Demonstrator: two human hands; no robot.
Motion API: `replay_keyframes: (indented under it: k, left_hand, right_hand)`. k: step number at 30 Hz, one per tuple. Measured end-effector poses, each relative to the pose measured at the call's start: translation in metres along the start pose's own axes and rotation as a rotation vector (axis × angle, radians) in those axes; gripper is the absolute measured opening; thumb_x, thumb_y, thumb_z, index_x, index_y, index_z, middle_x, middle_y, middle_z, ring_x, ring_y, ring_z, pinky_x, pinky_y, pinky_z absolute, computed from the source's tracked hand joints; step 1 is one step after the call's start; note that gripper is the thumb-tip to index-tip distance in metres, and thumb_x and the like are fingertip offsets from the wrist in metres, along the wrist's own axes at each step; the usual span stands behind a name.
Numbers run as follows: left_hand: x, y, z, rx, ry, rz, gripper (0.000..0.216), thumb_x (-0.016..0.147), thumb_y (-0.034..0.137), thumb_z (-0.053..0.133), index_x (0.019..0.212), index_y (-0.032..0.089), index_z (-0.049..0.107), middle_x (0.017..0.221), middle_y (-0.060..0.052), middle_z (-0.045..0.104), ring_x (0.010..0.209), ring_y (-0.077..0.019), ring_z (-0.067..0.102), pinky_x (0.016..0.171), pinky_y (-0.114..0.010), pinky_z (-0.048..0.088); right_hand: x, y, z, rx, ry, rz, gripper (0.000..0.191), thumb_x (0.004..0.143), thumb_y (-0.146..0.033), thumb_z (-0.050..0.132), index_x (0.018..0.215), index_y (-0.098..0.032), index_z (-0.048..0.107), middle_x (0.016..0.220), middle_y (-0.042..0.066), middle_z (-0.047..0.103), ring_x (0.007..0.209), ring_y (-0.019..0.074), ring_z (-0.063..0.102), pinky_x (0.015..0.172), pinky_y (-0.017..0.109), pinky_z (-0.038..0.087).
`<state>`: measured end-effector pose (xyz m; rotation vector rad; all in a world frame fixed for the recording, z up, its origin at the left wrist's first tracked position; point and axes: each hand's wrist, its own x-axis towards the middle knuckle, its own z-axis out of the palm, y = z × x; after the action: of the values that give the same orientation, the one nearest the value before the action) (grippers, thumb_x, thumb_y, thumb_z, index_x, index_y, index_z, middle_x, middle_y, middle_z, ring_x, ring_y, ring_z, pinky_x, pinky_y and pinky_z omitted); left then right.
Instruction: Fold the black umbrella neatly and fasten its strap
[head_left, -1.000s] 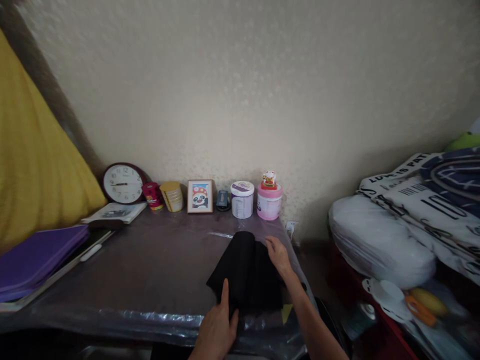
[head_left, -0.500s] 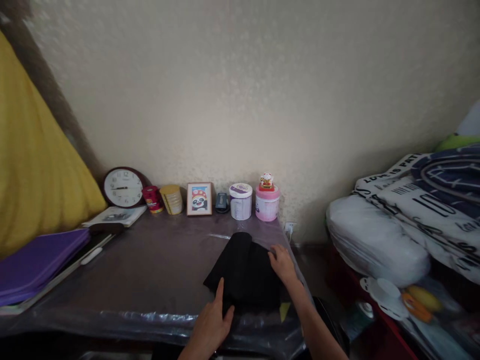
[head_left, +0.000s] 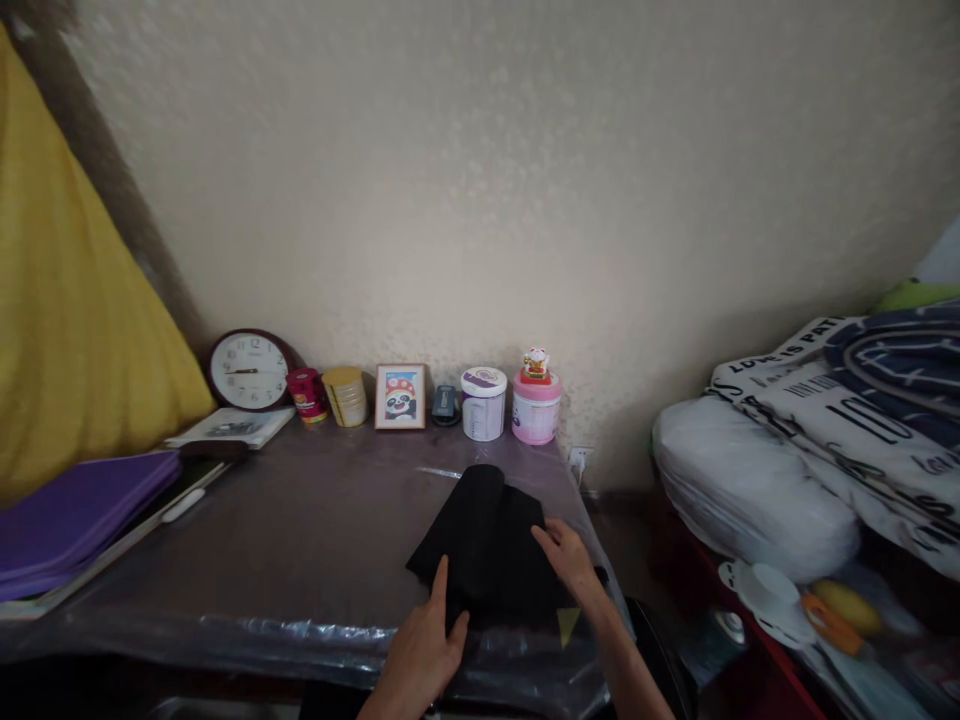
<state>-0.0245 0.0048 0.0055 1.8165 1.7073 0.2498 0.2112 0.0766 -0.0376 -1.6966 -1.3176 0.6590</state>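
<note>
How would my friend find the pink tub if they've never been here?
Find the table, then look along its back by the wall. Go right, just past the purple-and-white tub. The pink tub there is the only one with a cat figure on top.

Our left hand lays its index finger on the left part of a black fabric, thumb spread apart; our right hand meets the fabric's right side with its fingertips, and we cannot tell whether they pinch it; beneath both hands we see a plastic-covered table; beyond them, near the wall, stand a clock, a framed panda picture and a pink tub bearing a cat figurine; well left of our left hand lies a purple stack; well right of our right hand sits a white bundle.
</note>
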Motion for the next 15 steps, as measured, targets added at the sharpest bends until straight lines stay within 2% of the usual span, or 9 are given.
replay_keyframes:
  k: [3, 6, 11, 15]
  left_hand:
    - [0.001, -0.002, 0.003, 0.028, 0.015, 0.013, 0.065, 0.085, 0.037, 0.033, 0.138, 0.015, 0.002, 0.092, -0.010, 0.066, 0.077, -0.0194, 0.063, 0.072, -0.029, 0.042]
    - [0.004, -0.005, 0.008, 0.051, 0.041, 0.046, 0.064, 0.085, 0.036, 0.032, 0.138, 0.016, 0.001, 0.091, -0.010, 0.065, 0.080, -0.0194, 0.062, 0.070, -0.028, 0.041]
    - [0.007, -0.008, 0.017, 0.091, 0.064, 0.035, 0.066, 0.085, 0.034, 0.034, 0.138, 0.016, -0.001, 0.089, -0.008, 0.066, 0.080, -0.0192, 0.061, 0.068, -0.026, 0.039]
    - [0.006, -0.006, 0.018, 0.098, 0.065, 0.057, 0.066, 0.085, 0.031, 0.033, 0.138, 0.016, -0.003, 0.088, -0.007, 0.066, 0.078, -0.0184, 0.061, 0.066, -0.026, 0.039]
  right_hand:
    - [-0.005, -0.003, 0.004, 0.129, -0.059, -0.043, 0.034, 0.066, -0.045, 0.055, 0.080, -0.015, 0.062, 0.082, 0.009, 0.067, 0.081, 0.0246, 0.061, 0.073, 0.034, 0.046]
    - [-0.009, -0.012, 0.003, 0.282, -0.124, -0.006, 0.037, 0.065, -0.046, 0.056, 0.082, -0.014, 0.063, 0.081, 0.007, 0.067, 0.080, 0.0241, 0.061, 0.069, 0.033, 0.047]
    - [-0.013, -0.041, -0.003, 0.442, -0.136, 0.060, 0.038, 0.064, -0.044, 0.061, 0.090, -0.016, 0.063, 0.089, 0.006, 0.067, 0.083, 0.0233, 0.061, 0.070, 0.031, 0.048]
    - [-0.010, -0.062, 0.002, 0.562, -0.190, 0.060, 0.039, 0.066, -0.042, 0.061, 0.094, -0.015, 0.061, 0.087, 0.006, 0.067, 0.079, 0.0225, 0.062, 0.066, 0.030, 0.049]
